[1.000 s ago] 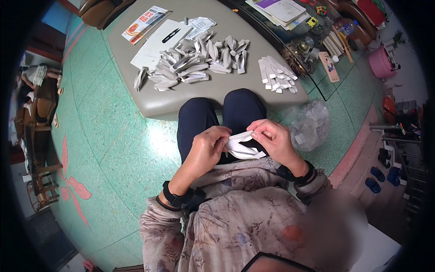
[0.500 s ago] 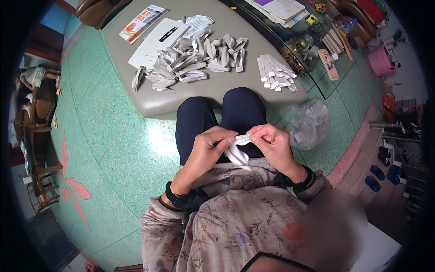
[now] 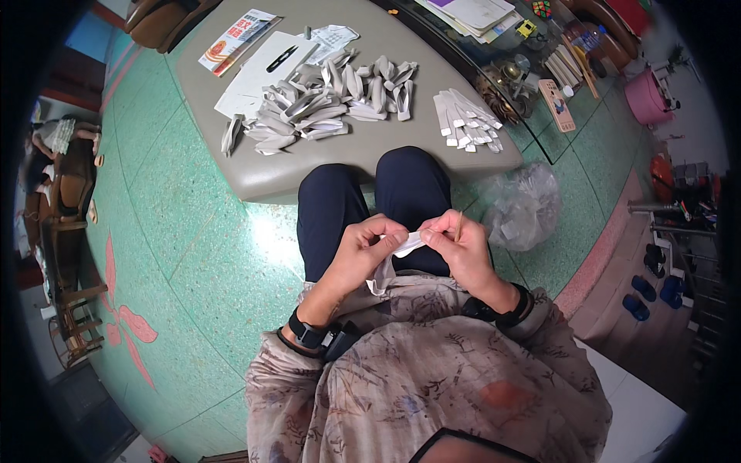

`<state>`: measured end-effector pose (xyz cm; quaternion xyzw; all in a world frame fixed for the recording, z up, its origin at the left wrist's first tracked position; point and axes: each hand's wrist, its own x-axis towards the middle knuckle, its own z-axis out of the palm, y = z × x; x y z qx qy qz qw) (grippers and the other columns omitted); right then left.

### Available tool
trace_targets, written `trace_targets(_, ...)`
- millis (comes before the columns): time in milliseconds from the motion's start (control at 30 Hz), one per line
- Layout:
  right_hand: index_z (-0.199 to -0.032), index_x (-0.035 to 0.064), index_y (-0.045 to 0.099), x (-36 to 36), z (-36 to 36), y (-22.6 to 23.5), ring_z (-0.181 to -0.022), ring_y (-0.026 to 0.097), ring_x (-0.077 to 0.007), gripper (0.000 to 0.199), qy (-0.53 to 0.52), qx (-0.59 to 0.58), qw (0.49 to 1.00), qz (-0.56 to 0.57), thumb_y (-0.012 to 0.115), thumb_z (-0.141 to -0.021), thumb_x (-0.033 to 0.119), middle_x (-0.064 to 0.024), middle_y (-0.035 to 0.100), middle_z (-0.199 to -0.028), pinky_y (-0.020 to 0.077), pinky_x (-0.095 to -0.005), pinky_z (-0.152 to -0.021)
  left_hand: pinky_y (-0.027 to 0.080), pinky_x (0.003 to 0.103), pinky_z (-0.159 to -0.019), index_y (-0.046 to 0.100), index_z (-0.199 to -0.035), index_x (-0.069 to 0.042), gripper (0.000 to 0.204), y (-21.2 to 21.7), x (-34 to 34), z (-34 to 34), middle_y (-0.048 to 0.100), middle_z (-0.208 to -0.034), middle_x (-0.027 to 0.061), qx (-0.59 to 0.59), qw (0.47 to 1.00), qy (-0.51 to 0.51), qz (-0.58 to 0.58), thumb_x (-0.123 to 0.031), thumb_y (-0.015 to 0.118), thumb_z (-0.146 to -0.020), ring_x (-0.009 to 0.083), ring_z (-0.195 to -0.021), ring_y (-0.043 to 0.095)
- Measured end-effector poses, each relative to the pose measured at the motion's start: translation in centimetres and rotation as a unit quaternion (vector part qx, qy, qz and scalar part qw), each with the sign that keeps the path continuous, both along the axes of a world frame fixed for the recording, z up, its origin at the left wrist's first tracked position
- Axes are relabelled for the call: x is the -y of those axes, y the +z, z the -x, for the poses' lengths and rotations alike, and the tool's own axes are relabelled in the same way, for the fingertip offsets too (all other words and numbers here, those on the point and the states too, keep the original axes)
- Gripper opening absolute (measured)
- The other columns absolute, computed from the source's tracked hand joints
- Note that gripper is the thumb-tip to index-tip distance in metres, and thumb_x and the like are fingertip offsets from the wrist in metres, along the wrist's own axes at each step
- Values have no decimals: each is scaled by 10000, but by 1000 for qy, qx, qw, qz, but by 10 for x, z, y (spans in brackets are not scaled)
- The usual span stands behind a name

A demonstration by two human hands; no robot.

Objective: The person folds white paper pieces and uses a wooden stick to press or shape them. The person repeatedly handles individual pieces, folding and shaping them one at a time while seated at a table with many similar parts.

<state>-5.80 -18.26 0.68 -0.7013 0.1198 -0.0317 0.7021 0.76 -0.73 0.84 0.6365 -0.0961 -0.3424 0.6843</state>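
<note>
Your left hand (image 3: 369, 248) and right hand (image 3: 457, 245) both pinch white paper strip (image 3: 407, 244) over lap, mid-fold; right also grips thin stick (image 3: 459, 225). Folded pieces pile (image 3: 324, 104) on surface ahead. Next move likely needs firm crease.

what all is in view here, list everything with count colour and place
paper strip: one, white, pinched between both hands over the lap
thin stick: one, tan, in the right hand
folded strips: a pile, too many to count, white-grey, middle of the table
flat strips: a small stack, white, right part of the table
table: one, grey-beige, ahead of the knees
plastic bag: one, clear, floor by the right knee
bucket: one, pink, far right
floor: green, speckled
left hand: one, on the strip
right hand: one, on the strip
</note>
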Motion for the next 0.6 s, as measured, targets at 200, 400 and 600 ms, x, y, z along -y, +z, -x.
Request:
trace_targets(200, -738, 5, 503, -7, 1, 3, -641, 531, -66, 159, 4, 22, 998, 67, 642, -815, 11, -80, 653, -779, 445, -231, -567, 400, 221, -597, 678, -816, 1, 106, 9, 3, -7, 562, -733, 0, 164, 983, -34, -76, -103, 688, -830, 65, -675, 498)
trace_targets(400, -917, -17, 522, 9, 0, 9, -714, 529, -34, 128, 84, -54, 995, -14, 621, -835, -21, -49, 604, -831, 444, -177, -625, 429, 175, -614, 657, -791, 9, 97, 1, -9, -21, 610, -765, -25, 12, 995, -97, -29, -73, 681, -837, 23, -708, 539)
trace_targets(600, -929, -19, 604, 16, -9, 24, -653, 484, -29, 109, 188, -48, 961, 196, 626, -859, 62, 4, 551, -776, 402, -195, -565, 440, 196, -609, 668, -785, 6, 83, 6, -8, -37, 629, -719, -6, -35, 995, -86, -23, -61, 716, -794, 43, -677, 557)
